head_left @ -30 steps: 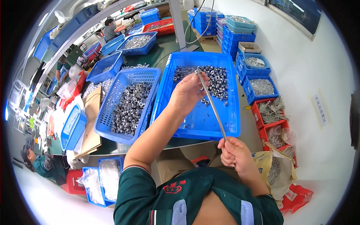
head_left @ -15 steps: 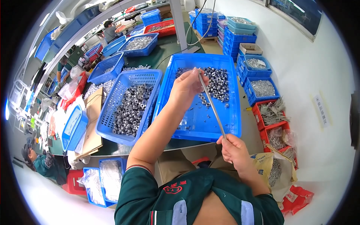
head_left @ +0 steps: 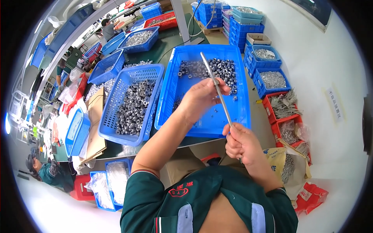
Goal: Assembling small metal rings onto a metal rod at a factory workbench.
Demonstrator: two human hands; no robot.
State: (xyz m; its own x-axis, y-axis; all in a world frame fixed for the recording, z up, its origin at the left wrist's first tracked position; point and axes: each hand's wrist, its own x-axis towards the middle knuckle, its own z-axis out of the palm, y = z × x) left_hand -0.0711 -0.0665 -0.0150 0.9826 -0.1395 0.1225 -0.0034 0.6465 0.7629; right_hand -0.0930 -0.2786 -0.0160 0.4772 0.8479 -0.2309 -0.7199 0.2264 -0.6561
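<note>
Steel, thin and grey, is what the work turns on: a long metal rod (head_left: 217, 91) is held slanting above the solid blue tray (head_left: 241, 112), its free tip pointing toward twelve o'clock. The right hand (head_left: 243, 144) is closed around the rod's lower end at about five o'clock from the tray's middle, a short stub of the rod showing below the fist. The left hand (head_left: 200, 99) is pinched shut at mid-length on the rod, fingertips meeting around it; whether a small ring is caught between them cannot be told.

Inside the tray, a heap of small dark metal rings (head_left: 208, 70) lies toward the far wall, while the near floor of the tray is mostly bare blue, with a few loose pieces. Just beside it, at nine o'clock, a blue mesh basket (head_left: 116, 128) is filled with similar rings. Both rest on the dark green table (head_left: 171, 37). More blue crates (head_left: 268, 79) of metal parts stand on the floor at two o'clock, with red bins (head_left: 281, 106) of bundled metal pieces below them.

The step in hand is judged to be the threading of rings onto the rod. It would be done well if the rod were kept steady and tilted by the right hand, so that threaded pieces slide down and stay, while the left hand's pinch is kept light and directly above the tray, so anything dropped falls back in.
</note>
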